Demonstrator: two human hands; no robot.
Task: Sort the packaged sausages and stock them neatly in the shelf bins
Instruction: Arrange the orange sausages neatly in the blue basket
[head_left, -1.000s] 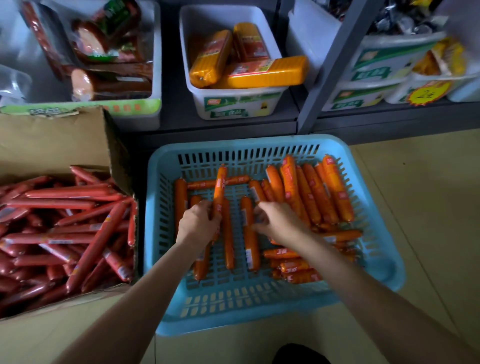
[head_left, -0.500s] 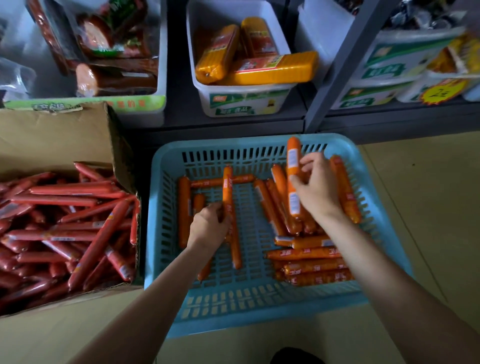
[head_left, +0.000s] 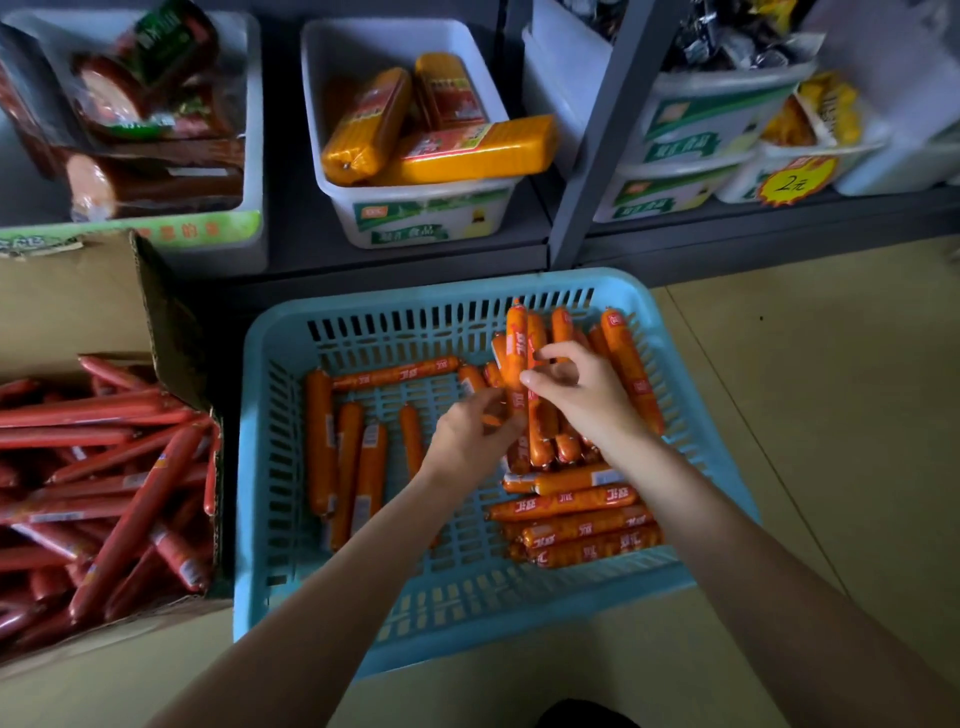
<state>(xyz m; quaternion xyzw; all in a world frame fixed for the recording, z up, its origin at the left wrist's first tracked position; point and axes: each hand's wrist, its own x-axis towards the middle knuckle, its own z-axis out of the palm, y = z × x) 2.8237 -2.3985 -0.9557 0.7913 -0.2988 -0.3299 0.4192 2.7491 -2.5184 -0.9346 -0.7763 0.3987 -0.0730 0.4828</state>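
A light blue slotted basket (head_left: 280, 467) sits on the floor with several orange packaged sausages in it. My left hand (head_left: 470, 436) grips the lower part of an upright orange sausage (head_left: 517, 348) near the basket's middle. My right hand (head_left: 582, 389) touches the same sausage with its fingertips and lies over the pile of sausages (head_left: 623, 364) at the basket's right. More orange sausages (head_left: 571, 525) lie crosswise at the front right, and three lie lengthwise (head_left: 343, 457) at the left.
A cardboard box (head_left: 156, 322) full of long red sausages (head_left: 104, 493) stands left of the basket. On the low shelf behind are a white bin of thick yellow sausages (head_left: 431, 213), a bin of dark packaged sausages (head_left: 156, 228) and further bins (head_left: 691, 135) right of a grey upright (head_left: 597, 140).
My left hand has lifted a sausage from the basket's left-middle and carried it right to the pile. My right hand has stayed on the pile and now meets that sausage.
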